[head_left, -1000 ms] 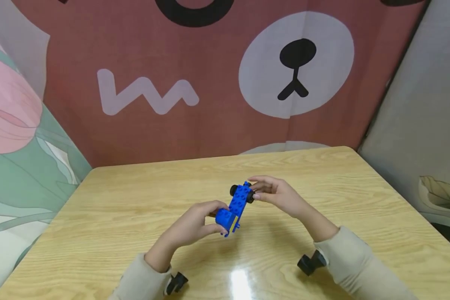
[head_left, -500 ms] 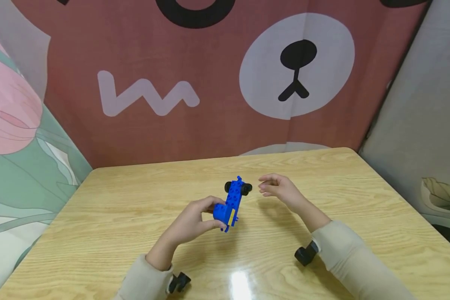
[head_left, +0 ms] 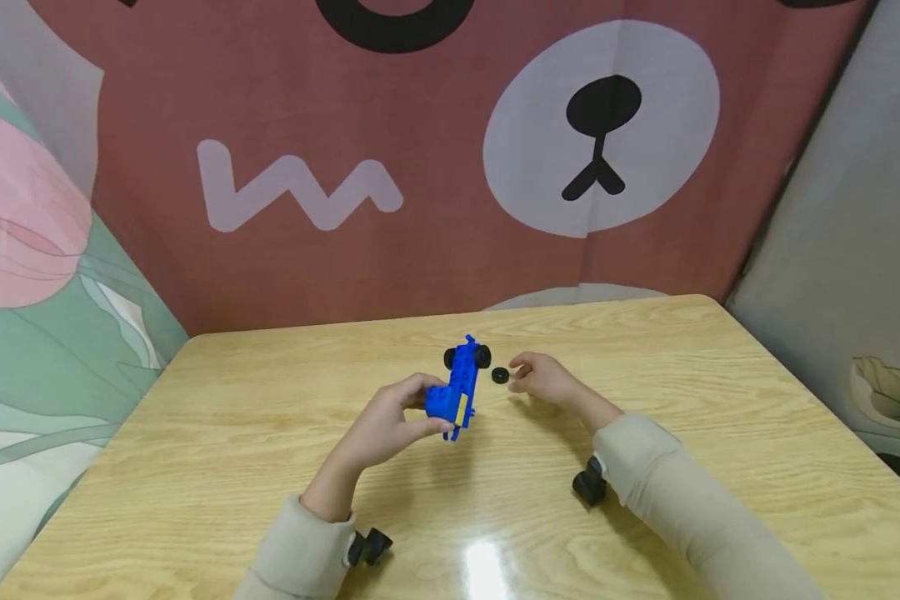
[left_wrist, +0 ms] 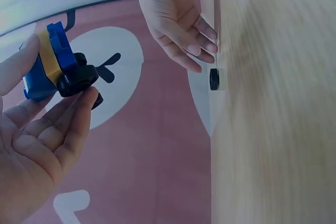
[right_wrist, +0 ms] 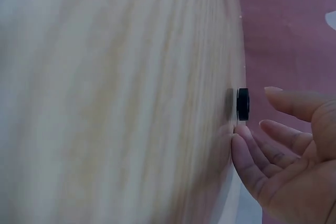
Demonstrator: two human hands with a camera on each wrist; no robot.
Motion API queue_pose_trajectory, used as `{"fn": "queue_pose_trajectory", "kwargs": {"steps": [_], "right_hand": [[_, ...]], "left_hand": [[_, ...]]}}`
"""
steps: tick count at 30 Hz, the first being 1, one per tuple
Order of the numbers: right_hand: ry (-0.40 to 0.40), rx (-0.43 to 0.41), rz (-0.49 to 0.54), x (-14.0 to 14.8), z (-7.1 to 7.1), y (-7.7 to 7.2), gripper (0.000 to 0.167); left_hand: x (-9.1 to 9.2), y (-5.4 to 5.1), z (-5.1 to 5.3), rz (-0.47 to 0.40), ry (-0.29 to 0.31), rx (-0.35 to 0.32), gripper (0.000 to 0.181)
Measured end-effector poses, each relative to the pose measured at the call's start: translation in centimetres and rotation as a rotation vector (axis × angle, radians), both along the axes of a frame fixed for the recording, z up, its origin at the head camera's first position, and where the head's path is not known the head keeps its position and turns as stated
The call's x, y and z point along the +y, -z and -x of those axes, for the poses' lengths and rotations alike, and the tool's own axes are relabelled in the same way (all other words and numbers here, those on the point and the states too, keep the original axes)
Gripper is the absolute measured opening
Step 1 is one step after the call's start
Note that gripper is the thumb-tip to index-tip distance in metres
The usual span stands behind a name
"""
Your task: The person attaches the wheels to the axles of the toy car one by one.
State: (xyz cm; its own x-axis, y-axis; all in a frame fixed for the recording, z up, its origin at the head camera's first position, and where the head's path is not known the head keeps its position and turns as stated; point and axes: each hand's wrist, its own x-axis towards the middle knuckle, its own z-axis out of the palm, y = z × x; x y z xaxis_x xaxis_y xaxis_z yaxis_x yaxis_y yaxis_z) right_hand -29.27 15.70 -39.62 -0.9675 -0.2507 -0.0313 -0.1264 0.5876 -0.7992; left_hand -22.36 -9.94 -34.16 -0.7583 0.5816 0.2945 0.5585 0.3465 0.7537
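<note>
Between the thumb and fingers of my left hand [head_left: 382, 423] is a toy car [head_left: 461, 379] of blue studded bricks. It is held tilted above the table, its black-wheeled end pointing away, with a yellow strip near the held end. A loose black wheel [head_left: 500, 375] lies on the table just beyond the car. Beside that wheel, my right hand [head_left: 546, 380] is low over the tabletop with fingers loosely bent and nothing in them. In the right wrist view, the thumb and fingertips are near the wheel [right_wrist: 243, 104] on either side, apparently without gripping it.
The wooden table [head_left: 270, 400] has its far edge against a wall cloth [head_left: 307, 267] printed with a bear face. Black wrist-worn devices stick out below both cuffs, the left device [head_left: 371, 547] and the right device [head_left: 589, 483], close above the tabletop.
My right hand has let go of the car's wheel end and come down towards the tabletop. The loose wheel now shows there. My left hand has moved slightly forward, turning the car more upright in view.
</note>
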Motion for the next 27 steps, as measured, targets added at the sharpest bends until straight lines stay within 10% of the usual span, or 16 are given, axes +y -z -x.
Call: {"fn": "queue_pose_trajectory", "kwargs": {"steps": [15, 22, 27], "right_hand": [[-0.128, 0.073, -0.323, -1.5, 2.1, -0.5, 0.043], [-0.221, 0.205, -0.305, 0.2, 5.3, 3.1, 0.025], [-0.115, 0.121, -0.230, -0.7, 3.1, 1.0, 0.027]], "left_hand": [[0.1, 0.1, 0.8, -0.032, -0.080, -0.027, 0.038], [0.1, 0.1, 1.0, -0.032, -0.087, -0.033, 0.039], [-0.2, 0.0, 0.9, -0.048, -0.118, -0.056, 0.039]]}}
